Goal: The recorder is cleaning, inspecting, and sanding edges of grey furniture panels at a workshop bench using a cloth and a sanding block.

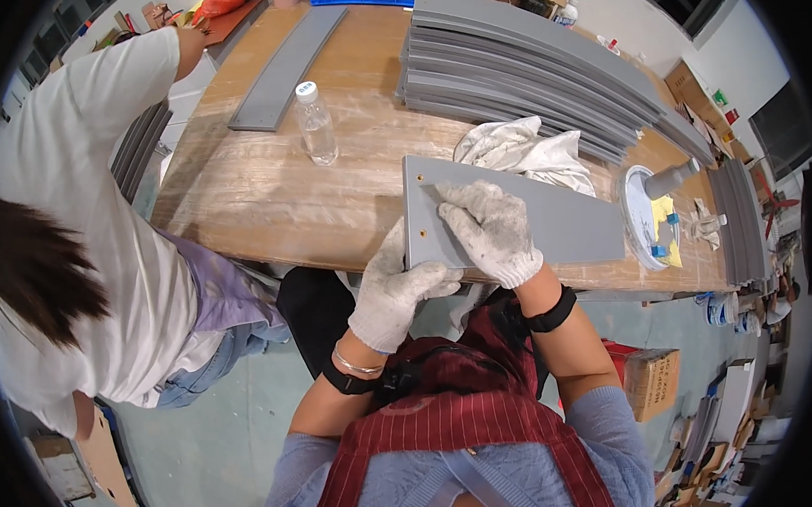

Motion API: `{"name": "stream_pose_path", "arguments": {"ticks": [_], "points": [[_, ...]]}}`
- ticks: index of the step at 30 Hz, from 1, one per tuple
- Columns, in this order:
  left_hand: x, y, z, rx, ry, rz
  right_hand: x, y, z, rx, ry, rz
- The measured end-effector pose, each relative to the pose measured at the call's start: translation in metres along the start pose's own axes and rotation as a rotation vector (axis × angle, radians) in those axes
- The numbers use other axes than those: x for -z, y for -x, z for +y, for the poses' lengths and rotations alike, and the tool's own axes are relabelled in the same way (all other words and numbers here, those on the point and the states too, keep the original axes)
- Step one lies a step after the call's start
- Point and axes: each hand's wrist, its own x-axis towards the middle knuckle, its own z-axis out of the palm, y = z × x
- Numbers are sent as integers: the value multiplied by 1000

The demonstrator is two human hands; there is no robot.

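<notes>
A flat grey board (567,215) lies at the table's front edge, its left end sticking out toward me. Two small brass-coloured spots show near that end. My left hand (394,295), in a white knitted glove, grips the board's near left corner, with the thumb on top and the fingers at the edge and below. Over the board's upper face rests my gloved right hand (494,233), its fingers bent together against the surface. Whatever those fingers may pinch is hidden. Just behind the board lies a crumpled white cloth (528,153).
A tall stack of grey boards (516,67) fills the back right. One single board (294,68) lies at the back left, near a clear bottle (317,126). To the right stands a round white lid or tray (638,216). Another person (87,222) is close on my left.
</notes>
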Motion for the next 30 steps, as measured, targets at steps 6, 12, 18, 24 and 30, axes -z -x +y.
{"name": "stream_pose_path", "arguments": {"ticks": [6,12,18,24,30], "points": [[7,-6,-8,-40,44,-15,-2,-2,-3,103,-57,-37],[5,-5,-2,-18,-8,-8,-6,-4,-1,-22,-86,-79],[9,-6,-2,-3,-18,-14,-5,-8,22,-304,-18,-41],[25,-6,-11,25,119,-42,-19,0,18,-49,-20,-188],[38,-15,-9,40,458,-228,-14,20,13,24,10,-260]]}}
